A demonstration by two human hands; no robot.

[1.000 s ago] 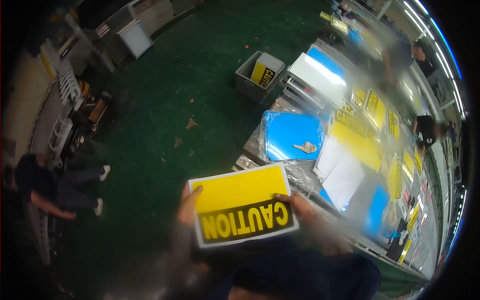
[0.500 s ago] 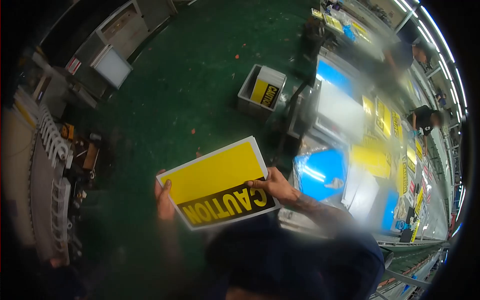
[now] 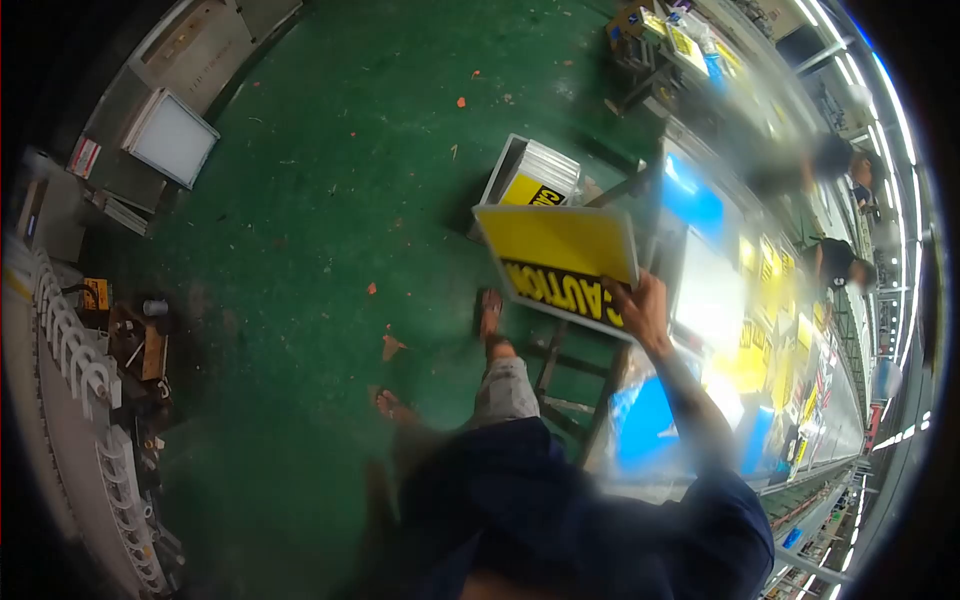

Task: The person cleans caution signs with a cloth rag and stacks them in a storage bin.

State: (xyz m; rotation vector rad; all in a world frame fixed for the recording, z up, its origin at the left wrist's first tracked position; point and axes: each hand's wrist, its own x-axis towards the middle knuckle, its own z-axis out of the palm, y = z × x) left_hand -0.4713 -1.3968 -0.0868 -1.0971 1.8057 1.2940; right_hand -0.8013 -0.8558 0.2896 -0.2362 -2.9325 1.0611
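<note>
Seen from above, the person's dark-clothed body fills the bottom of the view, one sandalled foot stepping forward on the green floor (image 3: pixel 300 250). The right hand (image 3: pixel 640 305) grips the lower right corner of a yellow CAUTION sign (image 3: pixel 555 262), now carried out in front at arm's length; a second ago both hands held it close to the chest. The left hand has let go and is out of view, perhaps behind the body. The sign now hangs just short of a grey bin (image 3: pixel 528 175) holding similar signs on edge. To the right runs a long worktable (image 3: pixel 760 330) crowded with blue and yellow sheets. Wide open floor lies left; other workers stand far along the table.
</note>
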